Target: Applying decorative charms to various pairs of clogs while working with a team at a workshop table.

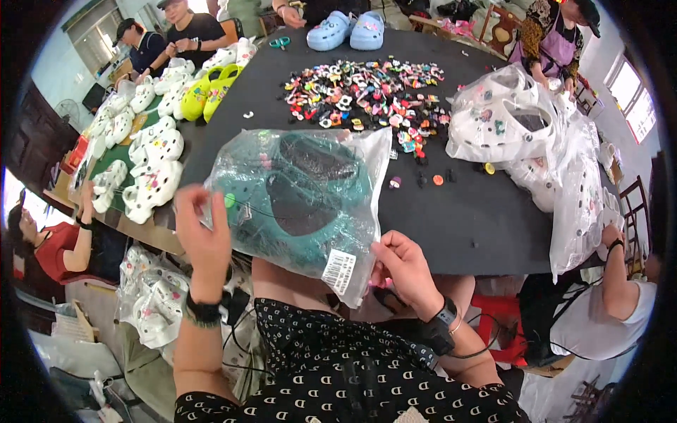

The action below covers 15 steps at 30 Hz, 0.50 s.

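Note:
A clear plastic bag (pixel 360 233) with a pair of teal clogs (pixel 247 187) inside lies over the near edge of the dark table, in front of me. Small charms show on the clogs through the film, and a white label (pixel 339 271) is on the bag's lower right part. My left hand (pixel 202 229) is at the bag's left edge, thumb and fingers closing around the film. At the lower right edge my right hand (pixel 405 264) pinches the plastic between thumb and fingers.
A heap of colourful shoe charms (pixel 352 92) spreads beyond the bag, with light blue clogs (pixel 347 32) behind. Bagged white clogs (pixel 504 127) stand at right. White clogs (pixel 151 183) and lime clogs (pixel 208 95) are at left. Several people sit or stand around.

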Each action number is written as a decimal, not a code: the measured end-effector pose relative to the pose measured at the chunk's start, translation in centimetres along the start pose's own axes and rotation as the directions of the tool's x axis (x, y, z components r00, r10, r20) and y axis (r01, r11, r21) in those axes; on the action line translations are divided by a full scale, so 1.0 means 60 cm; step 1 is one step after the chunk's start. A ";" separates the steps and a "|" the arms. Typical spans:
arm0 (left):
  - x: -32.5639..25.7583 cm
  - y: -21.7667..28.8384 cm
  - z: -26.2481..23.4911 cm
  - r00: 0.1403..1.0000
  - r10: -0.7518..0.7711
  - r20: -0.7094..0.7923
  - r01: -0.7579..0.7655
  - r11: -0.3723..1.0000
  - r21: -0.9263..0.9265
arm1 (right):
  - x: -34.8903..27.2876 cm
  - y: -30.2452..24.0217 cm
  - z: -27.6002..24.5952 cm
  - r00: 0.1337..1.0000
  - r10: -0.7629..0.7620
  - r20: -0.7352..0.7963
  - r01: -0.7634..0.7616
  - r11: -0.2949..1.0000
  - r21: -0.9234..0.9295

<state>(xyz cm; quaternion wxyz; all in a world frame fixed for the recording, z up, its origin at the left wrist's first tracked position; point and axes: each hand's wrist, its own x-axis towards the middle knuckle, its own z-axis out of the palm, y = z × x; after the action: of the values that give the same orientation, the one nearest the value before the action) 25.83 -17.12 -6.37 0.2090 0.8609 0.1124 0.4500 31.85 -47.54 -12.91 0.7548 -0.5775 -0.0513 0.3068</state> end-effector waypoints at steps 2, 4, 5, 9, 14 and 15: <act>-0.063 0.036 -0.022 0.992 -0.006 0.123 0.019 0.994 -0.106 | -0.002 -0.003 -0.002 0.998 0.041 0.052 -0.041 0.999 -0.007; -0.117 0.069 -0.043 0.897 -0.104 0.429 0.235 0.935 -0.265 | -0.010 -0.007 -0.006 0.975 0.120 0.188 -0.106 0.991 -0.080; -0.144 0.064 -0.051 0.693 -0.249 0.677 0.501 0.841 -0.203 | -0.013 -0.004 -0.007 0.973 0.133 0.188 -0.120 0.990 -0.080; -0.189 0.072 -0.047 0.204 -0.272 0.940 0.873 0.485 -0.049 | -0.035 0.008 0.001 0.922 0.285 0.263 -0.185 0.919 -0.349; -0.203 0.102 -0.031 0.118 -0.066 0.991 0.908 0.411 -0.081 | -0.041 0.020 0.001 0.870 0.246 0.427 -0.089 0.931 -0.355; -0.197 0.113 -0.025 0.126 -0.061 0.990 0.906 0.413 -0.089 | -0.041 0.025 -0.001 0.870 0.251 0.425 -0.120 0.943 -0.312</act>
<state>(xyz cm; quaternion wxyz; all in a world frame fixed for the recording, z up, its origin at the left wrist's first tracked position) 17.91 -27.24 -11.08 0.6996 0.6731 0.1079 -0.2141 29.29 -48.63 -13.58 0.6001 -0.5901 -0.2141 0.4959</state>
